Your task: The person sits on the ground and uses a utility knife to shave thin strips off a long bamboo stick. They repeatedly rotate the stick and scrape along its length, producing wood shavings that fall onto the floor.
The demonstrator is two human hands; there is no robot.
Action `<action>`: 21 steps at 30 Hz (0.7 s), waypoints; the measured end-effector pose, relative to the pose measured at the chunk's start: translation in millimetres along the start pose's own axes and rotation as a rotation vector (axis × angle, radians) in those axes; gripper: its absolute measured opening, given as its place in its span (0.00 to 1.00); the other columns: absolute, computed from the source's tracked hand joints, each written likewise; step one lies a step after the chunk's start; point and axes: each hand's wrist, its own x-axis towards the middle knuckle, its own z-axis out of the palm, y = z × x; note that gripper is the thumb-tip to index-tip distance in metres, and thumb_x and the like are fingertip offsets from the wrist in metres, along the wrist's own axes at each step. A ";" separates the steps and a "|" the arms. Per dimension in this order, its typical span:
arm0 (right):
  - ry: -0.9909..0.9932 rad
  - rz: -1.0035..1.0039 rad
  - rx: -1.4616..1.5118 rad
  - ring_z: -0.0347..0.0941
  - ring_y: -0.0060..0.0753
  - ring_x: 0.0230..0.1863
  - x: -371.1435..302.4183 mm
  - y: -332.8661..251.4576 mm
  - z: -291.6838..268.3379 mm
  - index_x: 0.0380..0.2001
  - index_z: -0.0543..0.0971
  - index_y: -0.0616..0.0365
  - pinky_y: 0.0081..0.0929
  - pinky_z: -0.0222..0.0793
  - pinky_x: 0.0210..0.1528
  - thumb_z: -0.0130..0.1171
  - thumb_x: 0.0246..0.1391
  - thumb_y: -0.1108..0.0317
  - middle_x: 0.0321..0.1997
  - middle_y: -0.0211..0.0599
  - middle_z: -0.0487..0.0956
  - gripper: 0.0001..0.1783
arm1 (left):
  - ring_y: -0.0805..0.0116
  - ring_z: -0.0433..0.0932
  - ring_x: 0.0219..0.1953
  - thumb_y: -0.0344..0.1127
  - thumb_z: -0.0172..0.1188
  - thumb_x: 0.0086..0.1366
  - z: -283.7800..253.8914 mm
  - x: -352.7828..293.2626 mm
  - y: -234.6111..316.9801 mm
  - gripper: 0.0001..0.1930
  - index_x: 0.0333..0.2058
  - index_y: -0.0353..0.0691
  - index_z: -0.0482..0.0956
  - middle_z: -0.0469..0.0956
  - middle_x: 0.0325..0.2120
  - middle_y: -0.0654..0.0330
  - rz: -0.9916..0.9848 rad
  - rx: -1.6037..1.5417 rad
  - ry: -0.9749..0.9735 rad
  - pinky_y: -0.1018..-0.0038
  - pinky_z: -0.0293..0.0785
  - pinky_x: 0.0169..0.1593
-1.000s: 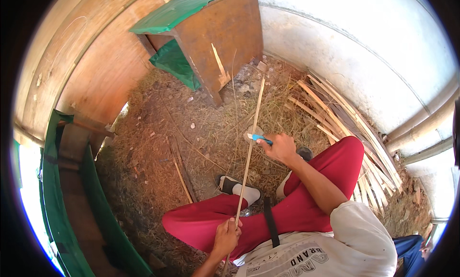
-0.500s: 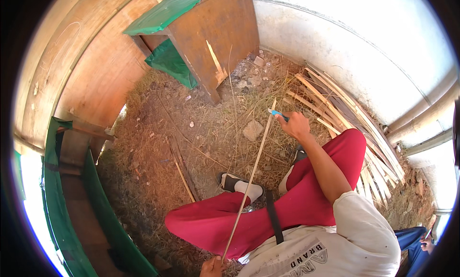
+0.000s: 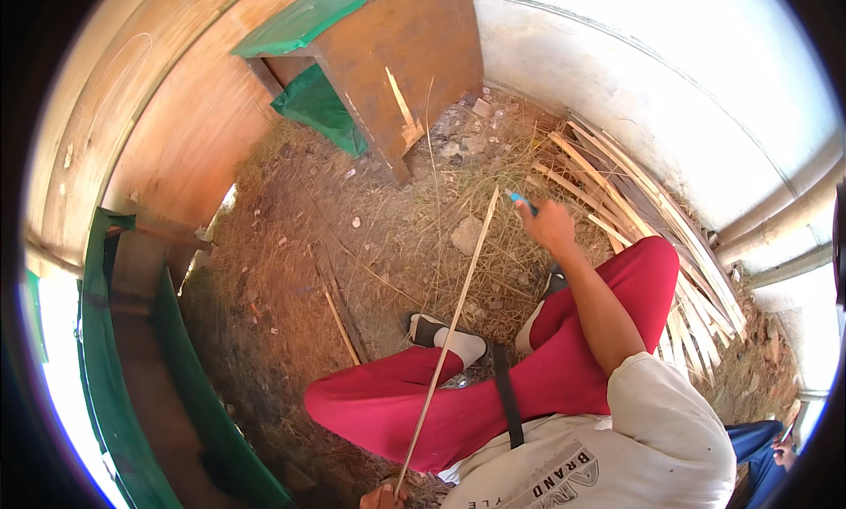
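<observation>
A long, thin strip of pale wood or bamboo point(image 3: 440, 368) slants across my lap, its far end up over the dry grass. My left hand point(image 3: 383, 497), partly cut off at the lower edge, is closed round the strip's near end. In my right hand point(image 3: 551, 225) is a blue-handled cutter knife point(image 3: 516, 198), pointing up and left. The knife sits just right of the strip's far tip, with a small gap between them. My fingers cover most of its handle, and its blade is hard to make out.
Several split strips point(image 3: 634, 200) lie piled along the white wall at right. A brown wooden cabinet point(image 3: 397, 46) with green sheeting stands ahead; green-edged shelving point(image 3: 106, 359) is at left. Stones and thin sticks dot the ground. Another person's hand point(image 3: 783, 454) shows at lower right.
My right hand has lifted the knife slightly up and right, off the strip's far end. The left hand has drawn back a little down and left, and the strip has shifted with it.
</observation>
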 end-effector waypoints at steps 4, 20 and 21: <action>-0.104 -0.075 0.159 0.80 0.59 0.31 -22.9 -11.0 -3.2 0.40 0.87 0.56 0.51 0.74 0.37 0.53 0.65 0.40 0.23 0.55 0.80 0.29 | 0.75 0.66 0.21 0.48 0.41 0.80 7.1 28.4 1.4 0.23 0.42 0.35 0.79 0.69 0.21 0.65 0.131 -0.421 0.022 0.74 0.64 0.24; -0.203 -0.728 0.228 0.80 0.51 0.22 -117.4 -41.6 -2.4 0.44 0.88 0.50 0.43 0.76 0.28 0.61 0.62 0.43 0.23 0.44 0.83 0.23 | 0.81 0.67 0.20 0.51 0.42 0.81 22.3 170.0 134.4 0.25 0.44 0.33 0.79 0.71 0.20 0.67 0.325 -0.694 0.137 0.78 0.64 0.24; -0.165 -0.766 0.226 0.80 0.50 0.22 -117.4 -41.1 -1.4 0.43 0.88 0.50 0.43 0.76 0.28 0.62 0.61 0.43 0.23 0.43 0.83 0.23 | 0.80 0.69 0.21 0.50 0.42 0.81 23.4 172.9 135.5 0.25 0.43 0.32 0.80 0.72 0.19 0.66 0.334 -0.681 0.155 0.77 0.66 0.26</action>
